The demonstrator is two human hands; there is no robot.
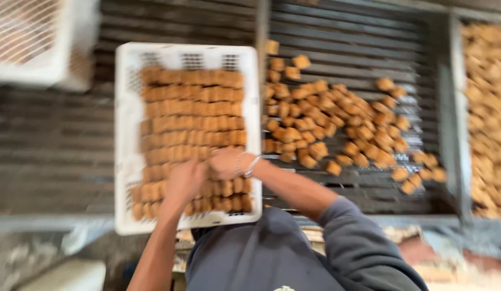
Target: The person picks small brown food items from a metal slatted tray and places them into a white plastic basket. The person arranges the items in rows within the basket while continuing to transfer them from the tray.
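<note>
Both hands (pixel 207 172) resting on brown blocks (pixel 191 116) inside white crate (pixel 127 134).

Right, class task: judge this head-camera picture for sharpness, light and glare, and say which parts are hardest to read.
In the head view, motion blur smears everything. The left hand and right hand over the white crate are soft, so what the fingers grip is unreadable. The brown blocks merge into bands. Light is even and daylight-like, without harsh shadows. The white basket at top left looks washed out.
</note>
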